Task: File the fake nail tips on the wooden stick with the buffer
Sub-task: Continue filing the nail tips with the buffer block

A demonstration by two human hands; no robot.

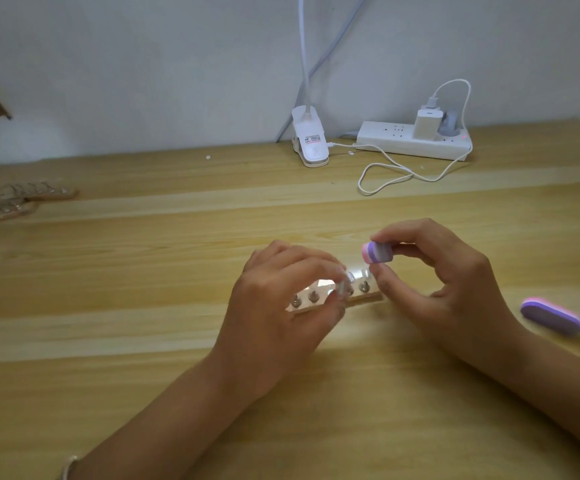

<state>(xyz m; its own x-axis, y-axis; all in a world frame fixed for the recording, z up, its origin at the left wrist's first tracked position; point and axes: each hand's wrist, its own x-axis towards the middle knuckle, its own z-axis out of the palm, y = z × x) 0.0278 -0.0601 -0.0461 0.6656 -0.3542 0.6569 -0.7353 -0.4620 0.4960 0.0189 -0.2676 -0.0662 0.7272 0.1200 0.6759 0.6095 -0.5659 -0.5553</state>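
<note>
Between fingertips of right hand (449,284), buffer (377,253)

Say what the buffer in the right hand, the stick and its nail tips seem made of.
Buffer: likely foam, matte, in pink, purple and grey layers. Stick: pale wood, seemingly bare, though blurred. Nail tips: clear, glossy, probably plastic.

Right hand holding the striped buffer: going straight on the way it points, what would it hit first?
Probably the left hand, pinching a nail tip on the wooden stick just left of the buffer; depth is unclear.
</note>
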